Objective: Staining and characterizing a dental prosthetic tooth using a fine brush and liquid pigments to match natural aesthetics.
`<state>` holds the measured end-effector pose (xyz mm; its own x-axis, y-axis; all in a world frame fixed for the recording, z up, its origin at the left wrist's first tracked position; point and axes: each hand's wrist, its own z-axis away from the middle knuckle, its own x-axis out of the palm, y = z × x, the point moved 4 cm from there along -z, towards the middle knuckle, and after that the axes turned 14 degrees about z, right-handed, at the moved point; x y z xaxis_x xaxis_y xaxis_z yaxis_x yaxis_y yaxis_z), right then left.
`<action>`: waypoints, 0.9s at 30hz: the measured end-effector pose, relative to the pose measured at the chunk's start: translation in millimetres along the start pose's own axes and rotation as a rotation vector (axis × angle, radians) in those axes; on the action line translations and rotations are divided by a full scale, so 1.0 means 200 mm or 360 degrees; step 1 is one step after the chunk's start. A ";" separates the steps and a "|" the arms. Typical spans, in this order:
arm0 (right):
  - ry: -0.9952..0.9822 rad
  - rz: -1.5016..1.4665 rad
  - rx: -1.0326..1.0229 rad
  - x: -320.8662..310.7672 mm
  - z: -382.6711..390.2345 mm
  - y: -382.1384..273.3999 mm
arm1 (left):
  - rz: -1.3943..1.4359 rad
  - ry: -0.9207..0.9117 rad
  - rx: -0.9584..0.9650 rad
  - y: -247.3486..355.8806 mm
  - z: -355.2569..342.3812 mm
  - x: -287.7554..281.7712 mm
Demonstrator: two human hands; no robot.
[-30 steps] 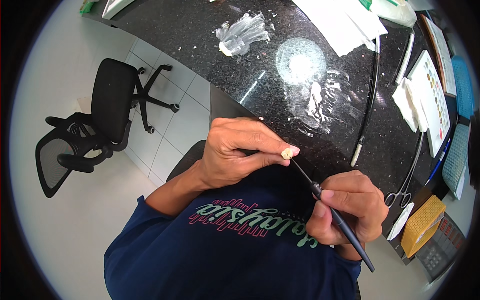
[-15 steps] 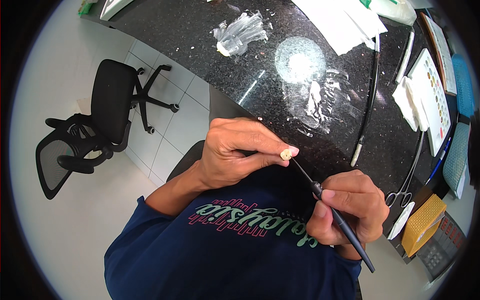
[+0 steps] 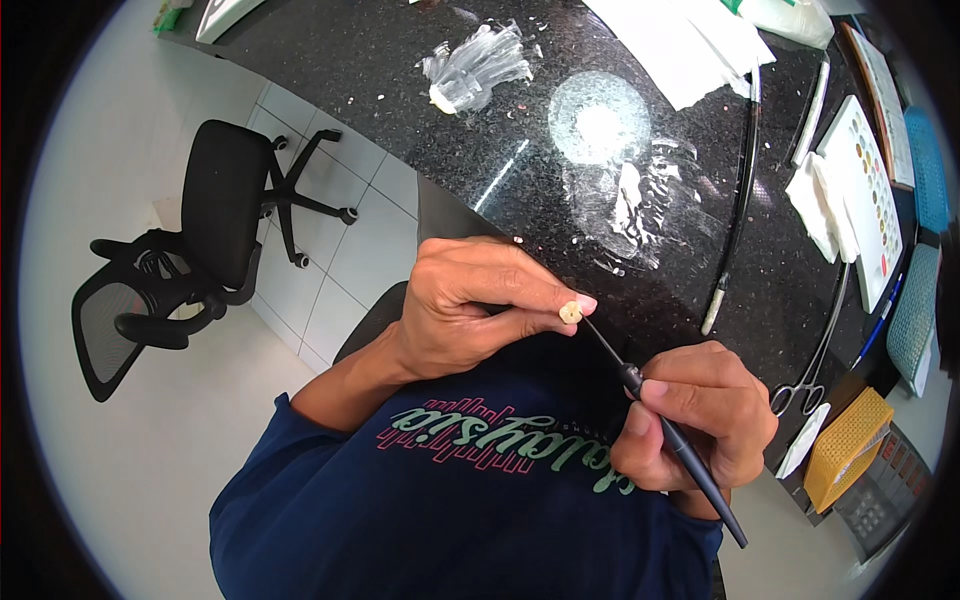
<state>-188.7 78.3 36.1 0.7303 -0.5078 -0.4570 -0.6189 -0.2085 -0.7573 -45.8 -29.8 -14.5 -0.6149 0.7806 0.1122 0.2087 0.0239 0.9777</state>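
Note:
My left hand [image 3: 475, 300] pinches a small cream-coloured dental crown [image 3: 571, 312] between thumb and fingertips, its grooved face turned up. In my right hand [image 3: 705, 415] a slim black fine-tipped brush [image 3: 690, 455] is held like a pen, slanting from lower right up to the crown. Its thin dark tip reaches the crown's right edge; whether it touches cannot be told. Both hands are close together in front of my dark blue shirt, at the near edge of the black speckled worktop [image 3: 450, 150].
A crumpled clear plastic piece [image 3: 480, 70] and white smears lie on the worktop beside a bright light spot. Rightward are a black hose [image 3: 745, 190], a white palette [image 3: 865, 200] with coloured wells, scissor-handled forceps [image 3: 797, 396] and a yellow basket [image 3: 847, 450]. An office chair [image 3: 225, 200] stands at left.
The crown has tilted slightly between my left fingertips. My right hand and the brush have shifted a touch to the left, with the tip still by the crown.

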 end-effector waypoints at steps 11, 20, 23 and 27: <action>-0.0014 0.0035 0.0029 -0.01 0.00 0.00 | 0.0005 -0.0011 0.0040 0.00 0.00 0.00; -0.0038 0.0036 0.0044 0.00 -0.01 0.00 | 0.0006 -0.0017 0.0027 0.00 0.00 0.00; -0.0031 0.0046 0.0043 0.00 -0.01 0.00 | -0.0003 -0.0020 0.0034 0.00 0.00 0.00; -0.0003 -0.0003 0.0038 0.00 0.00 0.00 | -0.0008 -0.0025 0.0046 -0.01 -0.01 0.00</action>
<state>-189.2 78.9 36.6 0.7319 -0.5061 -0.4563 -0.6105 -0.1896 -0.7690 -47.0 -30.6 -15.3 -0.6039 0.7902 0.1042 0.2275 0.0456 0.9727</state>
